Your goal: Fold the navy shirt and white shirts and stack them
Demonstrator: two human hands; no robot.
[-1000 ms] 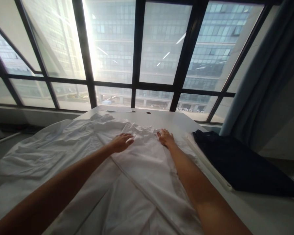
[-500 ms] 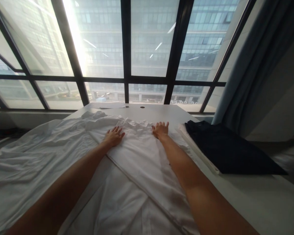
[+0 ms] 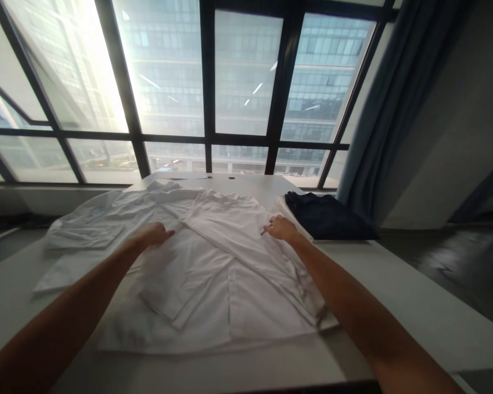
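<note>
White garment [image 3: 213, 273], one — creased, spread flat on the pale tabletop [image 3: 411, 295]; our left hand [image 3: 154, 234] at its left side, our right hand [image 3: 280, 226] at its right — whether either's fingers grip cloth, we cannot tell; dark folded cloth [image 3: 328, 216] farther right.

The white garment [image 3: 225, 241] is matt, wrinkled cloth.

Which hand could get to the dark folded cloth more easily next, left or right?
Probably the right hand: it is at the white garment's right edge, nearer the dark folded cloth. The left hand is farther, at the garment's opposite side.
</note>
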